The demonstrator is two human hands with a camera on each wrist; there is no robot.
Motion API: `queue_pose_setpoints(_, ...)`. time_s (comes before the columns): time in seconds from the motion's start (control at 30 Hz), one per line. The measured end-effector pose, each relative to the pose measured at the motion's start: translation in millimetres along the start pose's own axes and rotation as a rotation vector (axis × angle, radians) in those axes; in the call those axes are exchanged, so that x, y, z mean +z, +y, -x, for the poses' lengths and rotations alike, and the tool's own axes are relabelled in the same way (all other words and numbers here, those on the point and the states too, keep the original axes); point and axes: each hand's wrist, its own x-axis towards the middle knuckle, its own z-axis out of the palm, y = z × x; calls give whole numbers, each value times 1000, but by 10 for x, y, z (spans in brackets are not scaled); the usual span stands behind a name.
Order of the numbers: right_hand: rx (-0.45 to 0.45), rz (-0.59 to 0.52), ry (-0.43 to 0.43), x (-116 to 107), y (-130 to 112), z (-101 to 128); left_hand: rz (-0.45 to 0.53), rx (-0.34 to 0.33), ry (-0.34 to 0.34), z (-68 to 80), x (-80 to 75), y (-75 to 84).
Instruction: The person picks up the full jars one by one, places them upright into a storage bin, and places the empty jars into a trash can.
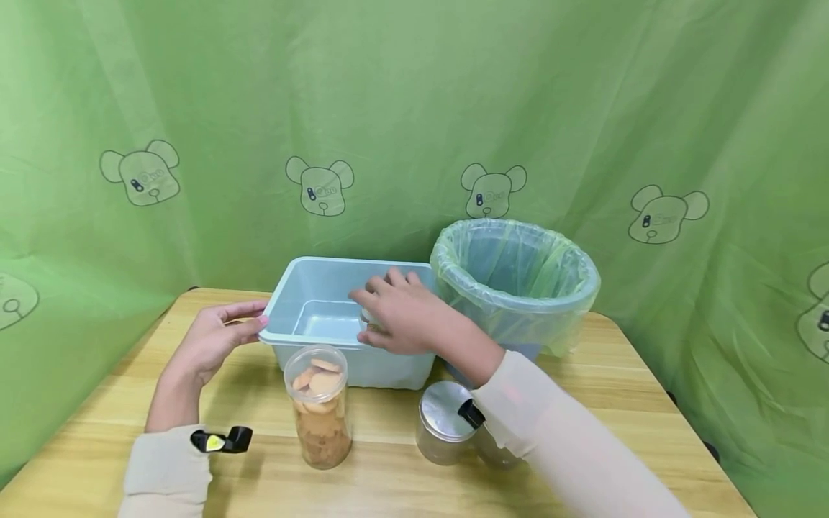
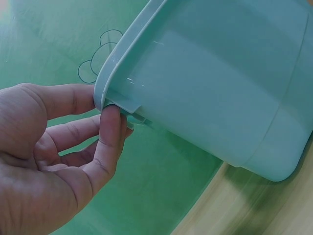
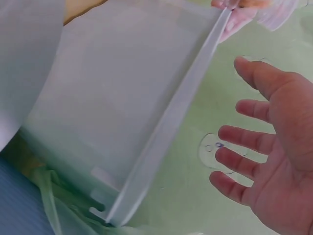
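A light-blue plastic basin (image 1: 350, 363) stands toward the back of the table. My left hand (image 1: 210, 342) pinches its left rim between thumb and fingers, which the left wrist view (image 2: 63, 147) also shows at the basin's corner. Over the basin's right part is my right hand (image 1: 404, 313), its fingers spread and relaxed in the right wrist view (image 3: 274, 142). Partly hidden under that hand, a small clear, whitish item (image 1: 365, 318) shows inside the basin. In front of the basin stands a clear lidded jar of round orange-brown cookies (image 1: 319, 414).
A jar with a silver lid (image 1: 447, 414) stands right of the cookies, with another clear container (image 1: 497, 455) half hidden behind the right sleeve. At the basin's right is a blue bin (image 1: 514, 288) lined with a green bag. A green curtain (image 1: 401, 93) hangs behind the table.
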Motion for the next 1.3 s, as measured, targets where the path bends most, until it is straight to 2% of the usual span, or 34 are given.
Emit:
queue_pose_setpoints(0.4, -119, 77, 67, -202, -218, 228, 7, 1, 1, -13, -5, -9)
queue_pose_setpoints(0.63, -168, 29, 14, -302, -336, 309, 8, 3, 1, -14, -4, 5)
queue_pose_setpoints(0.93, -234, 2, 18, -259, -475, 292, 12, 1, -2, -6, -1, 5)
queue_pose_setpoints(1.3, -331, -58, 79, -121, -593, 177, 5, -1, -1, -1, -2, 5)
